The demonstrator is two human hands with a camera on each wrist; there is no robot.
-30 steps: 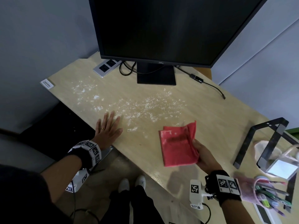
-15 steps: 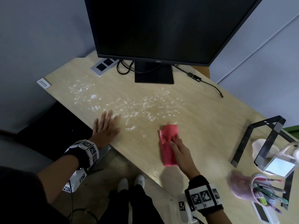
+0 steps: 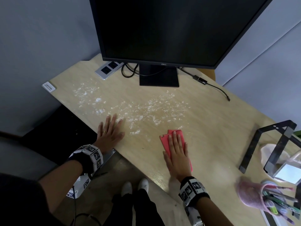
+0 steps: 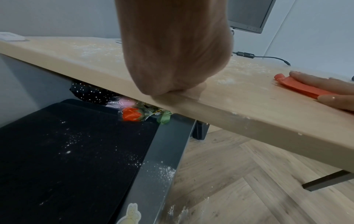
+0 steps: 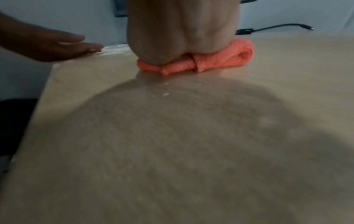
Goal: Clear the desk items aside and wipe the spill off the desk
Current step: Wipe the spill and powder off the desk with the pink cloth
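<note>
A folded red cloth (image 3: pixel 176 150) is pressed flat on the pale wooden desk (image 3: pixel 211 124) under the right hand (image 3: pixel 177 154), whose fingers are held straight and together on top of it, not curled round it. The scattered white powder spill (image 3: pixel 130 110) lies ahead and to the left of this cloth, stretching in a long band across the desk toward the far left corner; the cloth's long axis runs roughly away from the person, across that band. The left hand (image 3: pixel 110 134) is laid flat with fingers spread at the near desk edge, touching the spill's near fringe. The right hand, being on the cloth, is judged the one to sweep leftward.
</note>
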